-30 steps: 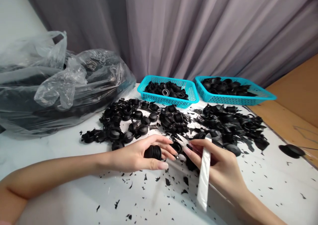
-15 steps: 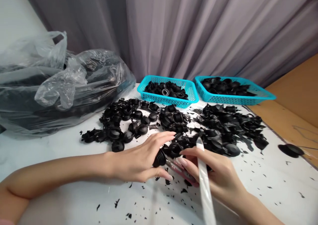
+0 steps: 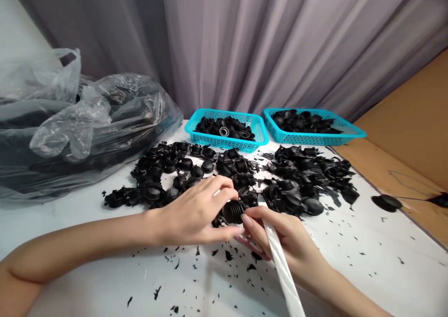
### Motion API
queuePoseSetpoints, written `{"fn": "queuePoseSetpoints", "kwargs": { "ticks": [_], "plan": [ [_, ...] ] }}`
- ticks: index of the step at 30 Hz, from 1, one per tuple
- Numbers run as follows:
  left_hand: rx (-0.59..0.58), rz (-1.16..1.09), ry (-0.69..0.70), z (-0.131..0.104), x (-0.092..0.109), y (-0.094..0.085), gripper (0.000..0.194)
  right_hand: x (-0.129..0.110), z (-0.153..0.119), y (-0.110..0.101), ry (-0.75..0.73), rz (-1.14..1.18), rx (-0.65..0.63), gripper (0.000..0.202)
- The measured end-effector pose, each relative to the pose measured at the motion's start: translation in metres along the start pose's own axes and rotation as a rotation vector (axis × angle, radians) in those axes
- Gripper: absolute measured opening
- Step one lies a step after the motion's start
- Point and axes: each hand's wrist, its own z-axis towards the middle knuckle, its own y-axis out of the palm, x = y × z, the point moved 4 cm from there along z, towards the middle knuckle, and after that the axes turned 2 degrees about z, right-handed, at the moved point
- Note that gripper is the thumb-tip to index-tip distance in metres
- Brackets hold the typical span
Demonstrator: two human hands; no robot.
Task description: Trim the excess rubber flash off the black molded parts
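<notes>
My left hand (image 3: 196, 209) curls around a black ribbed part (image 3: 233, 212), its fingers at the upper edge and its thumb near the lower edge. Closed around a long tool wrapped in white (image 3: 280, 256), my right hand (image 3: 287, 237) has its thumb and forefinger tips against the right side of that part. The tool's narrow tip points away from me, toward the pile. Under the hands shows a pink object (image 3: 252, 248), mostly hidden. Black ribbed parts and torn pieces (image 3: 294, 184) lie in heaps just beyond both hands.
Behind the heaps stand two blue baskets, one left (image 3: 227, 144) and one right (image 3: 315, 138), both holding black parts. A large clear plastic bag (image 3: 87, 135) fills the left side. A black round piece (image 3: 387, 202) lies at the right edge. Black scraps dot the white table (image 3: 196, 289).
The view has shifted, so the scene sits farther left. My left fingers have curled in over the ribbed part, and my right fingertips have come against it.
</notes>
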Motion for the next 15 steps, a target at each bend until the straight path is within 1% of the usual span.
{"fn": "queuePoseSetpoints", "kwargs": {
  "ticks": [2,5,7,9,10,12,14,15],
  "plan": [
    [-0.021,0.017,-0.008,-0.001,0.0,-0.002,0.031,0.002,-0.001,0.001,-0.034,-0.022,0.017,0.022],
    [-0.018,-0.072,-0.011,-0.003,-0.003,-0.002,0.029,0.002,0.001,0.001,-0.002,0.029,0.004,0.024],
    [0.035,-0.145,-0.025,-0.004,-0.007,-0.003,0.028,0.001,0.007,-0.001,0.063,0.086,-0.063,0.029],
    [0.103,-0.186,-0.062,-0.006,-0.011,-0.005,0.026,0.0,0.015,-0.004,0.082,0.072,-0.14,0.031],
    [0.127,-0.197,-0.087,-0.007,-0.013,-0.005,0.024,-0.001,0.02,-0.006,0.061,0.035,-0.17,0.029],
    [0.15,-0.202,-0.14,-0.009,-0.014,-0.007,0.019,-0.003,0.03,-0.011,-0.027,-0.064,-0.195,0.021],
    [0.152,-0.2,-0.177,-0.01,-0.014,-0.008,0.012,-0.007,0.037,-0.015,-0.161,-0.178,-0.172,0.012],
    [0.15,-0.2,-0.188,-0.011,-0.014,-0.009,0.009,-0.01,0.039,-0.017,-0.236,-0.242,-0.14,0.011]
  ]
}}
